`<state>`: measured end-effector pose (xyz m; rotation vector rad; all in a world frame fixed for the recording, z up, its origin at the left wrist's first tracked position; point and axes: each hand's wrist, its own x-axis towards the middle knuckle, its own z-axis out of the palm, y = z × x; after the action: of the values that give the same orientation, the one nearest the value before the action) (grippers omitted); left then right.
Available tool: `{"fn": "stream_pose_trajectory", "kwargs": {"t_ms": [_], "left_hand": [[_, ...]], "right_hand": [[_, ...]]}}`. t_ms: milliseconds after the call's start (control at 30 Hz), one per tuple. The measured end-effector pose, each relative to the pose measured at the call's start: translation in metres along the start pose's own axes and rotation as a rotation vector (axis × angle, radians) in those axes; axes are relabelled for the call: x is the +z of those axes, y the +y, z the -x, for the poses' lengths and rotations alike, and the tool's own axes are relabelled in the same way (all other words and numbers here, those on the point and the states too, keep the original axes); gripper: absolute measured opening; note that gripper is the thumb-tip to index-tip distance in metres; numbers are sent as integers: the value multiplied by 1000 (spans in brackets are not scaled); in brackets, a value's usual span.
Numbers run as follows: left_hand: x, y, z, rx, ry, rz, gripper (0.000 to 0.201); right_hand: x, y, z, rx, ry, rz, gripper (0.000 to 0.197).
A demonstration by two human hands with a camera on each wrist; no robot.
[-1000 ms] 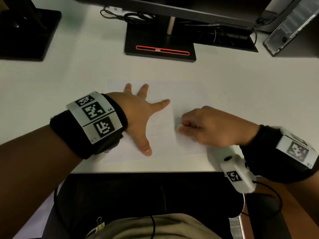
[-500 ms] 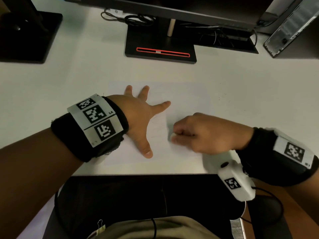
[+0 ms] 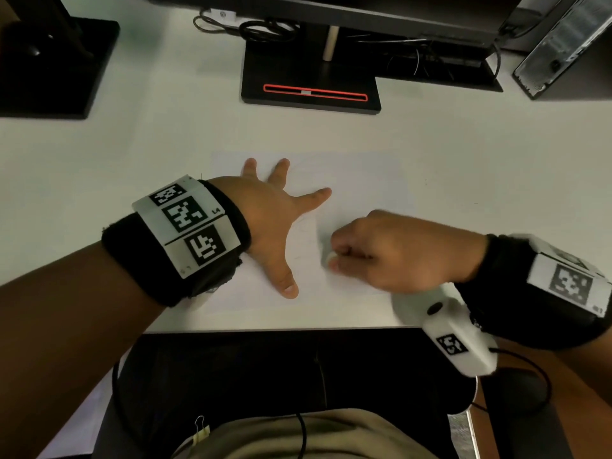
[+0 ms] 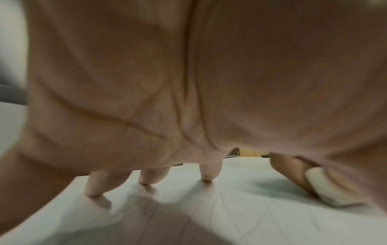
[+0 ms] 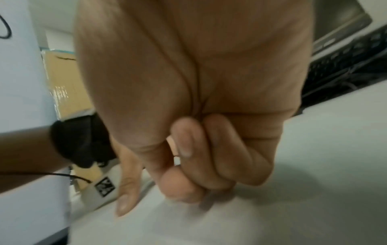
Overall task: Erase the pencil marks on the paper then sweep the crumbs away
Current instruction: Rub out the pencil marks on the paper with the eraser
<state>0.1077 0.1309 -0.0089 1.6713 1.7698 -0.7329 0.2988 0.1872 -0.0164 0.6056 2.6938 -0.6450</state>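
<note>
A white sheet of paper (image 3: 357, 180) lies flat on the white desk near its front edge, with faint pencil lines (image 4: 247, 213) across it. My left hand (image 3: 271, 220) lies spread on the sheet's left half, fingers straight, pressing it down. My right hand (image 3: 381, 253) is curled into a fist just right of the left thumb and pinches a small white eraser (image 3: 329, 259) against the paper. From the left wrist view the eraser (image 4: 322, 184) shows as a whitish block, its end down on the sheet. The right wrist view shows only my curled fingers (image 5: 201, 165); the eraser is hidden there.
A black monitor base (image 3: 311, 81) with a red-outlined slot stands behind the paper. Another black stand (image 3: 49, 67) is at the far left, cables and a grey device (image 3: 563, 44) at the far right. The desk's front edge (image 3: 265, 329) runs just below my hands.
My right hand with the eraser has slid left and slightly nearer across the paper, toward the left thumb. The left hand has stayed pressed in place.
</note>
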Motion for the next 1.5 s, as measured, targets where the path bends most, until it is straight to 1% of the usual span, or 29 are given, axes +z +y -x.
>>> {"fn": "stream_pose_trajectory", "kwargs": {"t_ms": [67,133,167,200,300,333,433,467,500,567,600,733,800,867,933,1000,1033,1067,1133,1200,1267,1300,1367,1433,1500], "left_hand": [[0,0,-1,1,5,-7,149],[0,0,-1,-2,2,-2,149],[0,0,0,-3,0,0,149],[0,-1,0,-4,0,-1,149],[0,0,0,-1,-1,-7,149],[0,0,-1,-1,0,-9,149],[0,-1,0,-6,-3,-6,150],[0,-1,0,-5,-3,-2,150],[0,-1,-1,-5,-3,-1,150],[1,-1,-2,-6,-8,-2,150],[0,0,-2,-8,-9,-5,150],[0,-1,-1,-10,-10,-1,150],[0,-1,-2,-12,-11,0,150],[1,-1,-3,-11,-15,-5,150],[1,-2,-3,-8,-13,-4,150],[1,-2,-1,-8,-16,5,149],[1,-2,-1,-9,-18,7,149],[1,-2,-1,-10,-17,8,149],[1,-1,-1,-9,-18,5,149],[0,-1,-1,-7,-16,3,150],[0,-2,-1,-9,-19,7,150],[0,-2,0,-10,-21,8,150],[0,-2,-1,-13,-20,0,152],[1,-1,-3,-18,-14,-14,155],[2,-2,-3,-26,-7,-25,158]], "right_hand": [[-2,3,-1,15,-5,-17,40],[-10,12,-4,97,48,-9,40],[-12,13,-5,114,63,1,40],[-10,12,-5,101,59,15,40],[-1,-1,-3,16,-23,2,40],[-3,0,-3,28,-27,-4,41],[-16,14,-8,143,43,8,40],[-16,15,-8,145,57,15,40],[-13,13,-8,116,56,24,40],[-5,4,-7,45,3,25,40],[-5,2,-7,40,-17,10,41],[-17,13,-13,147,29,-3,40],[-13,9,-14,101,26,18,40],[-7,2,-13,50,-14,21,41],[-13,7,-15,98,-13,6,40],[-21,13,-17,171,27,17,40],[-22,13,-18,165,38,39,40],[-19,11,-18,129,33,59,40],[-10,4,-17,56,-18,66,41],[-12,4,-17,83,-39,15,42],[-21,10,-19,154,0,-2,41],[-22,11,-20,164,19,10,40],[-17,6,-20,101,11,50,40],[-10,-1,-20,47,-42,50,41],[-15,3,-21,90,-40,10,42]]}}
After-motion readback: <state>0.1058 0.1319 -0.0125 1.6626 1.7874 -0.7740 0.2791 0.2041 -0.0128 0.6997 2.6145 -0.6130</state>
